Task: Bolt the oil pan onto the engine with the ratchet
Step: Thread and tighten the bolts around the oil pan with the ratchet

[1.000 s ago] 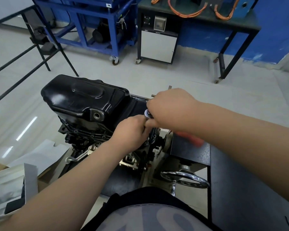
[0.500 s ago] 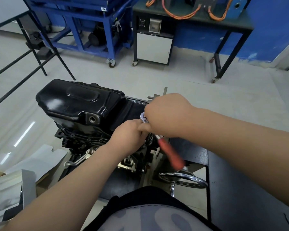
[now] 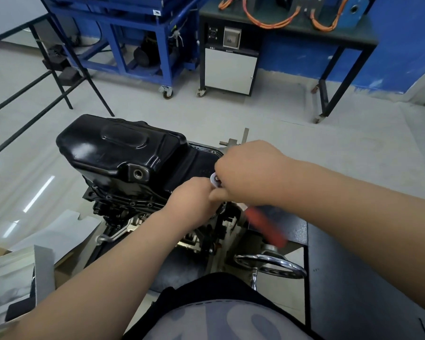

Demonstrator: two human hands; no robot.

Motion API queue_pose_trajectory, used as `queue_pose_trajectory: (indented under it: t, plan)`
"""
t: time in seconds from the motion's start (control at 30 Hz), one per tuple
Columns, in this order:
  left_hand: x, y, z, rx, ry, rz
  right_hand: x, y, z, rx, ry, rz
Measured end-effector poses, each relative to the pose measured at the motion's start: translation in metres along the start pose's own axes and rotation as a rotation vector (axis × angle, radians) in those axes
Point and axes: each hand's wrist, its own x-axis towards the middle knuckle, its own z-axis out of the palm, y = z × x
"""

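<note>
Both my bare forearms reach forward and meet in the middle, my left hand (image 3: 194,201) lower, my right hand (image 3: 252,173) just above and touching it. My right hand is knuckles-up, fingers curled down round the ratchet (image 3: 215,180). My left is bunched up, its fingertips hidden from me.

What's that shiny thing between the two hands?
That is the ratchet head, round and silver, showing between the left hand and the right hand in the head view. Its red handle, blurred, slants down below the right hand.
</note>
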Motion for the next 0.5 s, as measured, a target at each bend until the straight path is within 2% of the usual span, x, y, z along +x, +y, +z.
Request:
queue_pose_trajectory:
  t: [0.13, 0.2, 0.37, 0.5]
  plan:
    - [-0.004, 0.000, 0.002, -0.013, 0.076, 0.119, 0.002, 0.015, -0.002, -0.066, 0.031, -0.235]
    - [-0.002, -0.001, 0.001, -0.044, 0.067, 0.057, 0.001, 0.011, -0.004, -0.064, 0.045, -0.195]
    - [-0.002, 0.000, 0.001, -0.024, 0.027, -0.056, -0.003, -0.007, 0.002, -0.029, 0.015, 0.059]
    - [-0.004, 0.001, 0.000, -0.033, 0.025, -0.046, 0.001, -0.002, -0.002, -0.033, -0.007, -0.107]
